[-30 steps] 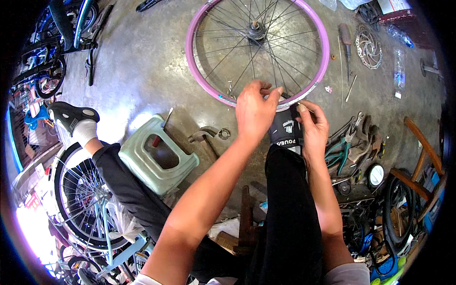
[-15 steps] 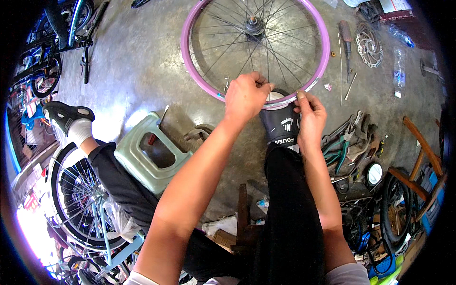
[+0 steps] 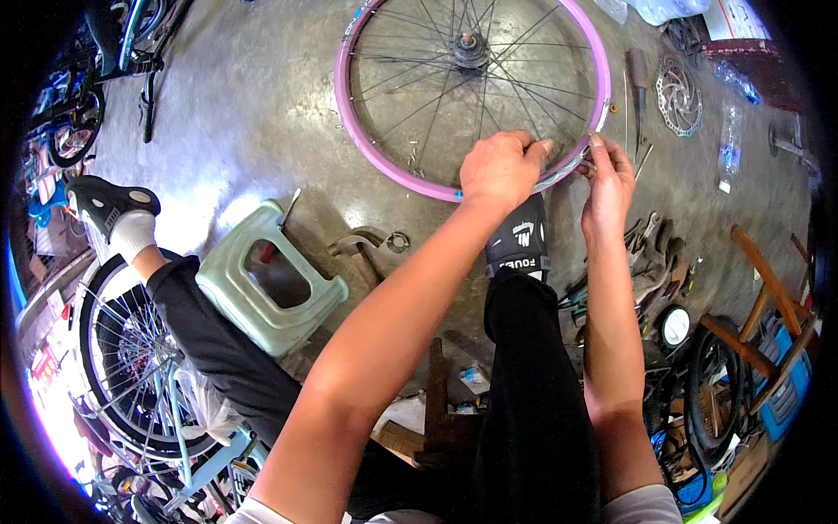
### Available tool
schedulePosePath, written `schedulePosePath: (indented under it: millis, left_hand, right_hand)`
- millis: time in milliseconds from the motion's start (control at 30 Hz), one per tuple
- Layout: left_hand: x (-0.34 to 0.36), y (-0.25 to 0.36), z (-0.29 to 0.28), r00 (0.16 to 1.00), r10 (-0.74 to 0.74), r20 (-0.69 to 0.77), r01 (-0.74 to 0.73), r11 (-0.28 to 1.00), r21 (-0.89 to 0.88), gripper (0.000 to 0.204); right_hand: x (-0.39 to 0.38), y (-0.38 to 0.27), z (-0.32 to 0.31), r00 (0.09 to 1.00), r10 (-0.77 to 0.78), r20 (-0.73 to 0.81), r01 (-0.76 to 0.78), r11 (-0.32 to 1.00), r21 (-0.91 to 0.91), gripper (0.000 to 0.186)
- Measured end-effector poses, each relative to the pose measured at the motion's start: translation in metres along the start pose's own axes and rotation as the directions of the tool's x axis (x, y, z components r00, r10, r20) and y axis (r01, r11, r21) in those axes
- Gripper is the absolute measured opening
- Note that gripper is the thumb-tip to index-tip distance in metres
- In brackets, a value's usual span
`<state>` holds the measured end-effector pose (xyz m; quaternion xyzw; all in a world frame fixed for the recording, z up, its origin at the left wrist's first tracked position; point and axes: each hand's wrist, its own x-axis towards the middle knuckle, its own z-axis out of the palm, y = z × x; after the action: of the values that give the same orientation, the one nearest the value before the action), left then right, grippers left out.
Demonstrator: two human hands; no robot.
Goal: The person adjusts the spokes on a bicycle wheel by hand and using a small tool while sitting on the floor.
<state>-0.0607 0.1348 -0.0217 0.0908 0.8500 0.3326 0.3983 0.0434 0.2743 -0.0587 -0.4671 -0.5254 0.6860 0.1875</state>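
Observation:
A pink-rimmed spoked wheel lies at the top centre, with a silvery strip along its near right rim. My left hand is closed over the near rim, fingers curled; what they hold is hidden. Farther right, my right hand is closed, thumb and forefinger pinching the strip at the rim. My black shoe is just below the rim, between my forearms. A screwdriver and a metal brake rotor lie on the floor right of the wheel.
A pale green stool stands left of my arms, beside my outstretched leg. Bicycles and another wheel fill the left. A plastic bottle, several hand tools and wooden pieces lie at the right.
Both my hands have moved right along the rim, the right one also upward to its right side. The wheel has shifted slightly, with its printed decals now showing at the upper left.

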Motion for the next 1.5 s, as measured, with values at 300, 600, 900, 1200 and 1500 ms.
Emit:
schedulePosePath:
  millis: [300, 600, 900, 1200, 1500]
  left_hand:
    - [0.006, 0.001, 0.025, 0.988, 0.03, -0.151, -0.026, 0.999, 0.029, 0.041]
    - [0.012, -0.001, 0.035, 0.98, 0.039, -0.194, -0.028, 0.998, 0.06, 0.037]
    - [0.015, 0.005, 0.026, 0.991, -0.023, -0.128, 0.023, 1.0, 0.001, 0.038]
    - [0.018, 0.003, 0.022, 0.996, -0.047, -0.073, 0.048, 0.999, 0.002, 0.038]
    - [0.022, 0.004, 0.017, 0.999, -0.054, 0.006, 0.054, 0.998, 0.026, 0.04]
  right_hand:
    - [-0.009, 0.007, -0.018, 0.989, 0.145, 0.027, -0.147, 0.983, 0.113, 0.023]
    - [-0.013, 0.024, -0.032, 0.974, 0.216, 0.072, -0.224, 0.962, 0.155, 0.027]
    - [-0.029, 0.052, -0.027, 0.955, 0.275, 0.111, -0.286, 0.952, 0.107, 0.021]
    - [-0.027, 0.06, -0.025, 0.949, 0.29, 0.124, -0.304, 0.945, 0.123, 0.013]
    - [-0.028, 0.059, -0.023, 0.968, 0.234, 0.093, -0.239, 0.97, 0.044, 0.018]
